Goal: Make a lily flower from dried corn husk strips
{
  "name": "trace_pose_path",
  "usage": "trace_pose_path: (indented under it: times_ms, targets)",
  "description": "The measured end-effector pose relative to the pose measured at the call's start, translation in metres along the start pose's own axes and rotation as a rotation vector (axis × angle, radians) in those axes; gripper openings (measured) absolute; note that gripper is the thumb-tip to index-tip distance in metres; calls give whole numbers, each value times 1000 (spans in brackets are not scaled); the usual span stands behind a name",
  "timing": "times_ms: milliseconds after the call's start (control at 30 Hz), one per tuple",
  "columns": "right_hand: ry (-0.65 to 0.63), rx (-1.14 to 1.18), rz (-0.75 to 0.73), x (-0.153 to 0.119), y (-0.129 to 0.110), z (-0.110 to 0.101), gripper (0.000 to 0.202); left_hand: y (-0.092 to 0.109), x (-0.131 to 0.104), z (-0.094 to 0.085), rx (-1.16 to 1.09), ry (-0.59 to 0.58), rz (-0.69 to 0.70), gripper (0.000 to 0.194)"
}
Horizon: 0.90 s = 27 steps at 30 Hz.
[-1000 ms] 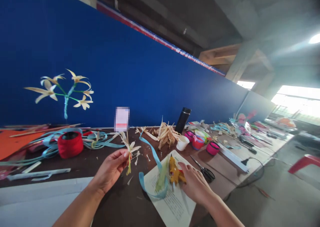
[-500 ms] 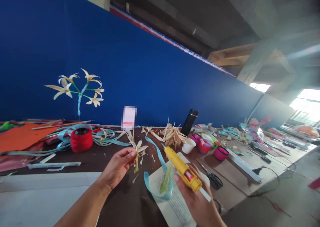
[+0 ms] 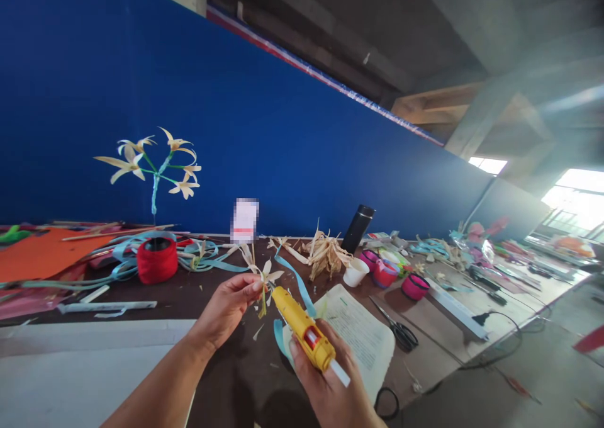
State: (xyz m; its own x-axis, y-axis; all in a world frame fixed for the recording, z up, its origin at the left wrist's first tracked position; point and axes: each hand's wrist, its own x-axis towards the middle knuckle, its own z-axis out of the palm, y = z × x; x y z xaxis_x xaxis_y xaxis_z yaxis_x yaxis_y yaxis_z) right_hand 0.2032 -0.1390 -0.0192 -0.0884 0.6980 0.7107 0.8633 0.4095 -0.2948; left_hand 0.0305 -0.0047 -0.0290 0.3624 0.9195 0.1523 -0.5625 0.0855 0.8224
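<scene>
A pale husk flower (image 3: 267,279) is pinched between the thumb and fingers of my left hand (image 3: 234,305), its petals spread above the fingertips. My right hand (image 3: 333,374) is wrapped round a yellow glue gun (image 3: 302,327) with a white glue stick poking out of its back end. The gun's nozzle is at the flower, close to my left fingertips; whether it touches cannot be made out. Under the gun lie a printed sheet (image 3: 361,333) and a light blue ribbon (image 3: 298,280), partly hidden by my right hand.
A flower spray (image 3: 158,170) rises from a red spool (image 3: 157,261) at the left. Dried husks (image 3: 326,256), a white cup (image 3: 355,272) and a black flask (image 3: 358,228) stand at the back. Scissors (image 3: 401,333) lie right of the sheet; white paper (image 3: 85,377) lies front left.
My right hand has brought the glue gun leftward, its nozzle now at the flower. My left hand has stayed nearly in place. More of the printed sheet shows.
</scene>
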Motion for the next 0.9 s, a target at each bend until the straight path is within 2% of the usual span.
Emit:
trace_pose_path:
  times_ms: [200, 367, 900]
  targets:
    - [-16, 9, 48, 0, -2, -1, 21, 0, 0, 1, 59, 5, 15, 12]
    - [53, 32, 67, -2, -2, 3, 22, 0, 0, 0, 69, -32, 10, 10]
    - [30, 5, 43, 0, -3, -2, 18, 2, -1, 2, 89, -38, 16, 12]
